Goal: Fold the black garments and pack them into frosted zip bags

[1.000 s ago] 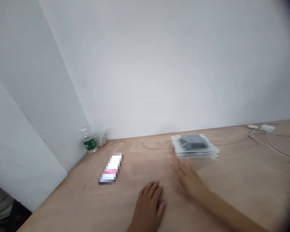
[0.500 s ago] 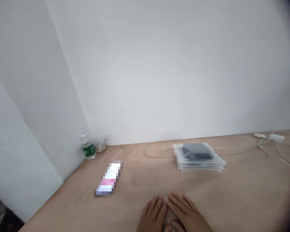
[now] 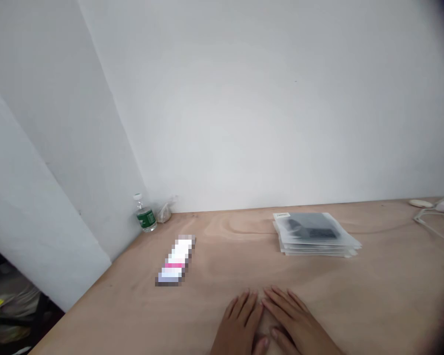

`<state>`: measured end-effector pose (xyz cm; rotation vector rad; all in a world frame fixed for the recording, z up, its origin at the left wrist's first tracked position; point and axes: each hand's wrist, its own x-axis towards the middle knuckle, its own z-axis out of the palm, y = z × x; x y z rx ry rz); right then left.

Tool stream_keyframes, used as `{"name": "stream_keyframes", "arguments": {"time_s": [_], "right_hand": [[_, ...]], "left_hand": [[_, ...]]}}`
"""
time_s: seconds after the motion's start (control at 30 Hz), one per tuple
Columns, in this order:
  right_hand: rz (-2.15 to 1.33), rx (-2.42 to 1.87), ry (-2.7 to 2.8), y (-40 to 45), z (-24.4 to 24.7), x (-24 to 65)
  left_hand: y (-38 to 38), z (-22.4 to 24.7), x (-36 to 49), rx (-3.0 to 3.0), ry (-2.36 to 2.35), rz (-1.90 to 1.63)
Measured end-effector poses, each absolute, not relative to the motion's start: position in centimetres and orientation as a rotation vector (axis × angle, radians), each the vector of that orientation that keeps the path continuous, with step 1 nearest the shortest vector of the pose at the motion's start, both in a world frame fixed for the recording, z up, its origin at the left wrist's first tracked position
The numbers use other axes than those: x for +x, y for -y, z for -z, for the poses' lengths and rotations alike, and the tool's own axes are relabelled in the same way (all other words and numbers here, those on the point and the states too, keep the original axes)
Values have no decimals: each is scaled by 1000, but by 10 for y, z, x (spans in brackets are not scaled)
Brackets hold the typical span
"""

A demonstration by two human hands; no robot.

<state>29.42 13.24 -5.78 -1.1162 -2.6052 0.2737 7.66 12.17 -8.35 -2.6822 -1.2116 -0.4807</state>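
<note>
Left hand: [image 3: 239, 323] lies palm down on the plywood tabletop [image 3: 373, 291], near the bottom edge of the view, holding nothing.

Right hand: [image 3: 298, 320] lies palm down just beside the left hand, also holding nothing.

Fingers: the left fingers [image 3: 247, 306] are slightly spread, and the right fingers [image 3: 281, 301] are slightly fanned. Their tips point toward each other and nearly meet. Neither hand pinches anything. The two thumbs [image 3: 270, 340] lie low between the palms, partly cut off by the frame.

Nearest object: a neat stack of frosted plastic sleeves [image 3: 314, 236] lies flat on the tabletop, ahead of the right hand and not touching it. Dark contents show through the top sleeve, and a small white label [image 3: 281, 215] sits at its far left corner.

Left of hands: a long pixelated packet [image 3: 175, 261], white with a pink band, lies at a slant on the tabletop, well apart from the left hand.

Far corner: a green-labelled water bottle [image 3: 145, 217] stands upright against the wall [image 3: 244, 98], with a crumpled clear bag [image 3: 165, 213] just beside it.

Far right: a white cable [image 3: 429, 219] and a pale oval object [image 3: 420, 203] lie along the back edge of the tabletop.
</note>
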Motion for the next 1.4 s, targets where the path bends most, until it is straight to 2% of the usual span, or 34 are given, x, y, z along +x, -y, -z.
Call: {"name": "stream_keyframes", "arguments": {"time_s": [0.23,0.5,1.03,1.4], "right_hand": [[-367,-1142,2591,-128,55,295],[-350,-1141,2571,-129,59,296],[-364,-1157,2576,-127,54,296],[-525,-1252,2558,-128,53,294]], "left_hand": [[-117,70,77,-2727,1201,423],[-118,72,76,-2709,1162,513],[-113,63,79,-2740,1231,444],[-111,63,80,-2713,1220,471]]}}
